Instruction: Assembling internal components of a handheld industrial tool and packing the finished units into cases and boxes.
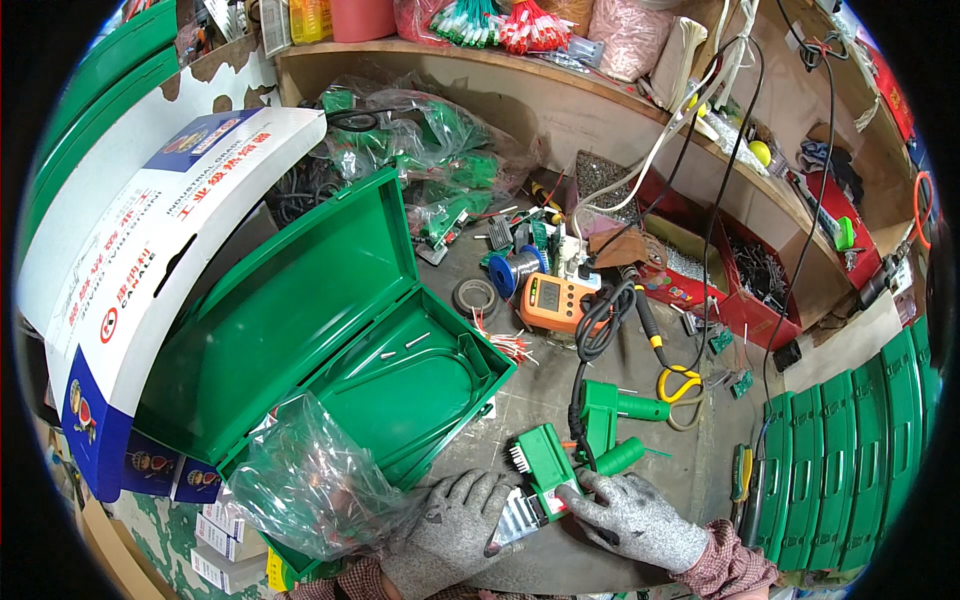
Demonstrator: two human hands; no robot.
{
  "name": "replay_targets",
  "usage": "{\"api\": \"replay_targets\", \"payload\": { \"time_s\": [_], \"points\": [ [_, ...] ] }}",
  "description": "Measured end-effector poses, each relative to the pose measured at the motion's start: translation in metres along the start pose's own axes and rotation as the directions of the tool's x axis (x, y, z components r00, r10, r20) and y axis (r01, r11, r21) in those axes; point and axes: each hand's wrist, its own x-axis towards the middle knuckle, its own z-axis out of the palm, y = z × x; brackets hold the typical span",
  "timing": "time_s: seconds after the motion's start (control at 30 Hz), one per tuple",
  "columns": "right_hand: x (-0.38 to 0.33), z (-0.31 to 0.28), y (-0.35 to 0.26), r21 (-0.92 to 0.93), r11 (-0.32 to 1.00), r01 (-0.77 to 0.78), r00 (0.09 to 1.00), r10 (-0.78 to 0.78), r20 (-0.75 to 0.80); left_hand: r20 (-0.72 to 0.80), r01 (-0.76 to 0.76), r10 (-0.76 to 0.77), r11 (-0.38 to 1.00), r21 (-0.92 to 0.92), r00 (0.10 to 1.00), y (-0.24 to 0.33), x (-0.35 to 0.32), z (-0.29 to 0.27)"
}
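Note:
Both my hands wear grey gloves with dark smudges. My left hand (455, 525) is closed on the silvery metal plate (518, 517) of a green-housed power tool (546, 462) low in the middle. My right hand (635, 518) bends round the tool's near right end, thumb and forefinger against the green housing by a pale label. White pins or bristles show on the housing's left side. Just beyond lies another green tool body (600, 412) with a round handle (643, 408). A clear plastic bag (315, 485) lies against my left wrist.
An open green case (440, 385) with loose metal pins stands left, before a large white printed carton (150, 230). Behind are an orange meter (556, 303), a solder spool (515, 270), tape (476, 297) and yellow-handled cutters (678, 383). Green cases (850, 450) stand right; black cables (708, 200) hang overhead.

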Motion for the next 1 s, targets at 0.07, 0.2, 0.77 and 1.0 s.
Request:
{"api": "replay_targets", "payload": {
  "time_s": [0.07,0.2,0.77,1.0],
  "points": [
    [0.000,-0.001,-0.001,0.006,1.000,-0.007,1.000,0.007,0.015,-0.001,0.003,-0.003,1.000,0.003,1.000,0.001,-0.001,0.001],
    [-0.003,0.001,-0.003,0.006,1.000,-0.009,1.000,0.009,0.020,-0.017,0.006,-0.006,1.000,0.009,1.000,0.003,-0.005,0.002],
    [0.001,-0.003,0.001,-0.024,0.999,-0.047,0.997,0.049,0.067,-0.035,-0.027,0.025,0.999,-0.043,0.999,-0.001,0.004,0.002],
    [-0.002,0.000,-0.004,-0.023,1.000,-0.006,0.999,0.007,0.036,-0.051,-0.014,0.012,0.999,-0.036,0.999,0.003,-0.003,-0.001]
  ]
}}
